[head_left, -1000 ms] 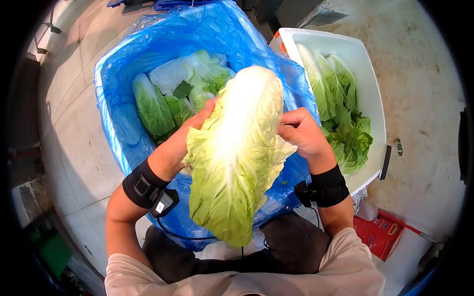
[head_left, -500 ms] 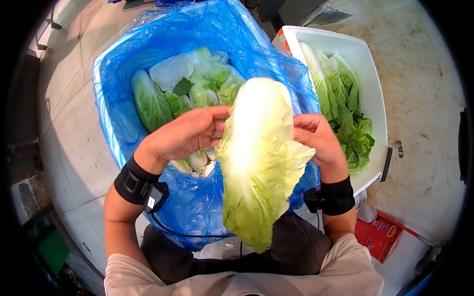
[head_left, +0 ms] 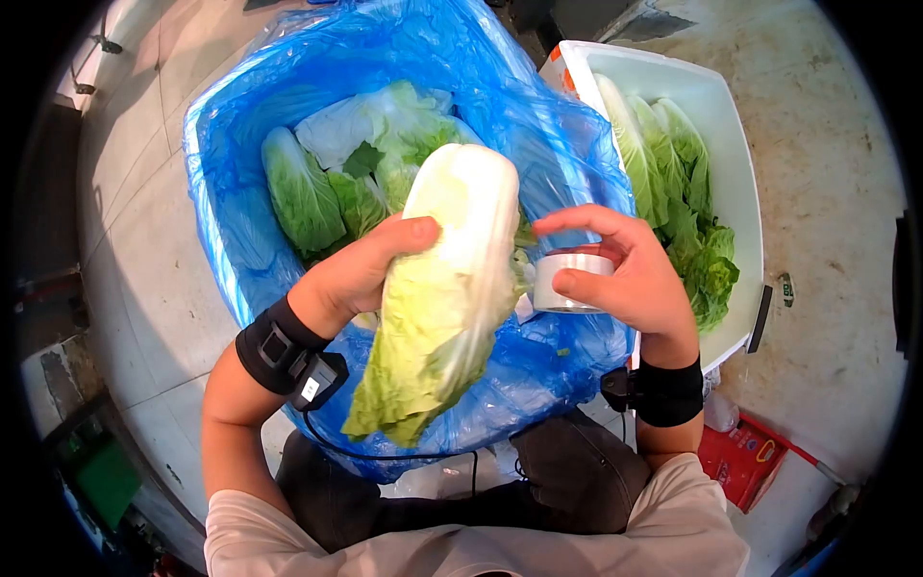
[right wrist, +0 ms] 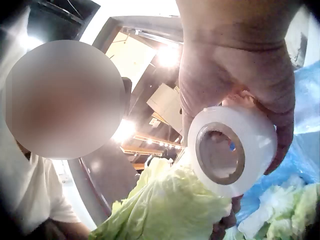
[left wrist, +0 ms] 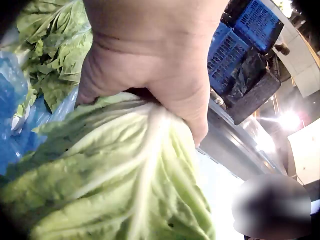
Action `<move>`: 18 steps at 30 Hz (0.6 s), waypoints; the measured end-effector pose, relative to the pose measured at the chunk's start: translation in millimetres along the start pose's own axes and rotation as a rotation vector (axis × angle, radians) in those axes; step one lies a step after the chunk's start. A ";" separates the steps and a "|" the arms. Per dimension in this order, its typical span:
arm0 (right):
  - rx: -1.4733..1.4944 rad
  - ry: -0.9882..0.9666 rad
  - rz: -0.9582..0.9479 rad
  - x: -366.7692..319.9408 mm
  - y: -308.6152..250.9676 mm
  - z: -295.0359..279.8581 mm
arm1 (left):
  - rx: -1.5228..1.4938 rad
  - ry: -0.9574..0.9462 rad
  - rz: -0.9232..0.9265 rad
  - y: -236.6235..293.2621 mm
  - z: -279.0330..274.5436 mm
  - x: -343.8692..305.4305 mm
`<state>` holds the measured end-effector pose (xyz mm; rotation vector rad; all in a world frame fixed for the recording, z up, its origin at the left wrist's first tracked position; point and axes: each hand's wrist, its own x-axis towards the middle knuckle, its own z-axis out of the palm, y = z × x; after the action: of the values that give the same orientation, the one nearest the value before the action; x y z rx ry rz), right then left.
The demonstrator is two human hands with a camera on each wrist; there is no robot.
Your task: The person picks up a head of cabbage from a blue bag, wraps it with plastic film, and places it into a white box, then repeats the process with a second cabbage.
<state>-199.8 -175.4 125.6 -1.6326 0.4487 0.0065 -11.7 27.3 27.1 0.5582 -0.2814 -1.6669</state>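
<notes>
In the head view my left hand grips a napa cabbage from its left side, thumb across the pale stem. The cabbage is tilted, its white base up and its leafy end towards me. Its green leaves spread below the palm in the left wrist view. My right hand holds a roll of clear tape between thumb and fingers, right beside the cabbage. The cardboard core of the tape roll shows in the right wrist view.
Below my hands stands a bin lined with a blue plastic bag; several cabbages lie inside. At its right is a white foam box with more cabbages. A red dustpan lies on the floor at right.
The cabbage has turned and moved left, its leafy end swinging left. My left hand now grips it with the thumb on top. My right hand has moved right, and the tape roll has come into view.
</notes>
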 end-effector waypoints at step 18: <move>-0.076 -0.035 0.007 14.0 21.4 9.3 | -0.168 0.082 -0.016 -18.9 24.9 -7.1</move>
<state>-190.7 -171.4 100.3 -1.7033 0.4320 0.0585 -39.9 34.4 40.6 0.5018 -0.0758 -1.6607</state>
